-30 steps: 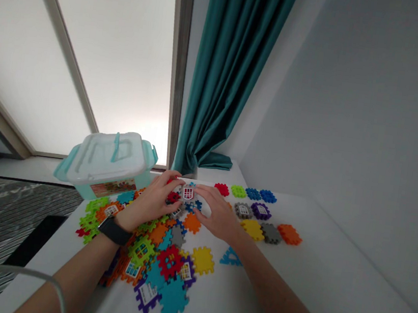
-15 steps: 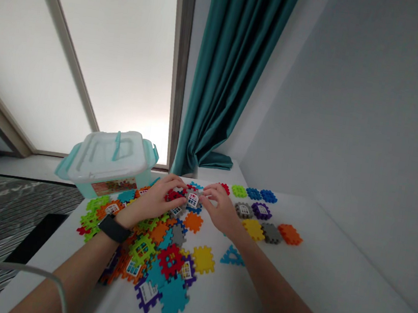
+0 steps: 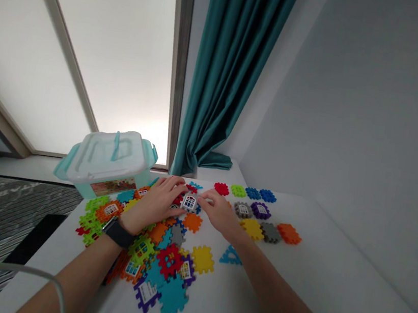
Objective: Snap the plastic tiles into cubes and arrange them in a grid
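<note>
Between my two hands is a grey square building tile with a white window point(image 3: 189, 202), tilted toward me above the pile. My left hand point(image 3: 159, 202), with a dark watch on its wrist, has its thumb and fingers at the tile's left side. The fingertips of my right hand point(image 3: 220, 212) pinch its right edge. Beneath and around my left hand spreads a heap of toothed plastic tiles, among them a red tile point(image 3: 170, 261), a lime window tile point(image 3: 142, 250) and an orange tile point(image 3: 192, 222). Some tiles are hidden by my left hand.
A lidded clear tub point(image 3: 112, 156) with turquoise handles stands at the back left. Sorted tiles lie in rows to the right, including a yellow tile point(image 3: 252, 229) and a purple window tile point(image 3: 261, 211). A blue triangle point(image 3: 231, 255) lies beside my right forearm.
The grey window tile has shifted slightly left and toward me. My left hand has closed in on its side, and my right hand has followed left, uncovering a red tile behind.
</note>
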Available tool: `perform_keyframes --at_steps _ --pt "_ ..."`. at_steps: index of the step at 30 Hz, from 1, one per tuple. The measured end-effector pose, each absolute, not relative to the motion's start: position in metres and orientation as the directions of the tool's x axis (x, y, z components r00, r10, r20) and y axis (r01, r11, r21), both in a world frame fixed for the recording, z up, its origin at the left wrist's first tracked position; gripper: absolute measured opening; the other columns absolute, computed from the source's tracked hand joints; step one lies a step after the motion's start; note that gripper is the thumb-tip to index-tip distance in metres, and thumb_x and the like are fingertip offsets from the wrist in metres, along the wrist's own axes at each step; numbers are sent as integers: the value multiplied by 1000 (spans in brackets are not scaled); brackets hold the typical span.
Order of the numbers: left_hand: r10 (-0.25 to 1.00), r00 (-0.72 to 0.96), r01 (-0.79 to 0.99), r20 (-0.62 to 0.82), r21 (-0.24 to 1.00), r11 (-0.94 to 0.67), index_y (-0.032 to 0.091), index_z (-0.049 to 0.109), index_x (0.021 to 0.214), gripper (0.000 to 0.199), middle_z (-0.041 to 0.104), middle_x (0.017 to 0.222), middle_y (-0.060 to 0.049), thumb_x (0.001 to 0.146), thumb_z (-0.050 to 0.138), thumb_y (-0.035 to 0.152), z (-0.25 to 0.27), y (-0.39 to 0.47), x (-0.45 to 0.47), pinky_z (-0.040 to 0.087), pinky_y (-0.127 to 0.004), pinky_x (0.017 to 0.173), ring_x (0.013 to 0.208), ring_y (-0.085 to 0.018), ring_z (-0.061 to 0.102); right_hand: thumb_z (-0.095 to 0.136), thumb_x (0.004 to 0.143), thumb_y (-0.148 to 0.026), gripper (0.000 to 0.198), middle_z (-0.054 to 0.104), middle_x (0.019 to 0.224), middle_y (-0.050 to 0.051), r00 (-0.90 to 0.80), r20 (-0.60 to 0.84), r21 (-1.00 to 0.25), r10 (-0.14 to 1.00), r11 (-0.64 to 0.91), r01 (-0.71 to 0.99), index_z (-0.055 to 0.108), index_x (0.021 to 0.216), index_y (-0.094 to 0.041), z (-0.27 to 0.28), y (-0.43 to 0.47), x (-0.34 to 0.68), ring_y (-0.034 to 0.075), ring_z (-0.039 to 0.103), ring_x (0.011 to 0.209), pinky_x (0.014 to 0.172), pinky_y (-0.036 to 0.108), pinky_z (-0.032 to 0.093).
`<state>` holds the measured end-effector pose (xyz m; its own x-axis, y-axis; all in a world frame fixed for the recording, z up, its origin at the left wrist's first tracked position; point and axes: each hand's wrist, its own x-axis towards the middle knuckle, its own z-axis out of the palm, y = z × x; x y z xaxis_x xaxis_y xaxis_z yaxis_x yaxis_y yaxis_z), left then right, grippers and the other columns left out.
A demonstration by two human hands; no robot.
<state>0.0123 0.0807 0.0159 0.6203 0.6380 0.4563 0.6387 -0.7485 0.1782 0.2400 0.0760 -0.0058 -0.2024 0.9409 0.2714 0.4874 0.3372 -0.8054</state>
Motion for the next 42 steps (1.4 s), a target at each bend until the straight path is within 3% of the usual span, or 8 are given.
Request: perform_keyframes --at_steps 3,6,8,11,24,34,42 --pt "667 591 656 454 211 -725 21 56 123 50 54 136 -13 83 80 37 14 82 12 47 -50 107 126 -32 54 55 95 -31 14 66 99 6 -205 408 -712 890 451 538 64 91 -21 -6 74 239 22 63 97 90 38 51" --pt "688 567 667 452 238 -706 19 56 120 48 54 133 -13 83 80 38 13 83 11 48 -50 104 121 -32 56 56 96 -28 17 65 114 10 -337 542 -523 770 623 582 61 111 -21 -1 68 241 26 59 111 99 45 49" --pt "697 553 668 458 257 -699 19 56 120 49 55 132 -13 82 80 39 12 83 12 49 -50 103 119 -32 57 58 96 -26 24 63 123 12 -470 556 -395 686 715 577 58 120 -22 4 64 242 28 56 120 105 48 46" --pt "710 534 672 459 280 -686 19 58 115 46 55 129 -12 81 81 39 13 83 13 50 -50 101 116 -32 58 61 95 -27 29 61 127 13 -542 538 -305 646 748 589 58 123 -21 7 62 244 29 54 123 106 50 46" --pt "681 551 607 483 328 -724 20 57 117 46 54 130 -11 80 81 31 22 77 20 49 -50 103 119 -32 57 67 92 -26 27 65 123 12 -501 587 -246 636 730 638 60 118 -21 12 56 250 28 58 118 104 50 47" --pt "640 569 542 516 351 -764 21 56 114 48 57 123 -10 79 84 36 15 68 39 52 -47 98 114 -30 59 73 88 -28 32 64 120 13 -474 613 -215 632 710 670 60 116 -21 9 41 266 29 60 116 101 48 49" --pt "642 602 530 475 363 -766 22 56 112 47 57 124 -10 78 85 37 15 58 60 51 -48 99 116 -31 58 71 90 -24 34 66 126 11 -603 480 -184 637 745 641 61 123 -22 26 24 301 28 59 123 107 48 47"
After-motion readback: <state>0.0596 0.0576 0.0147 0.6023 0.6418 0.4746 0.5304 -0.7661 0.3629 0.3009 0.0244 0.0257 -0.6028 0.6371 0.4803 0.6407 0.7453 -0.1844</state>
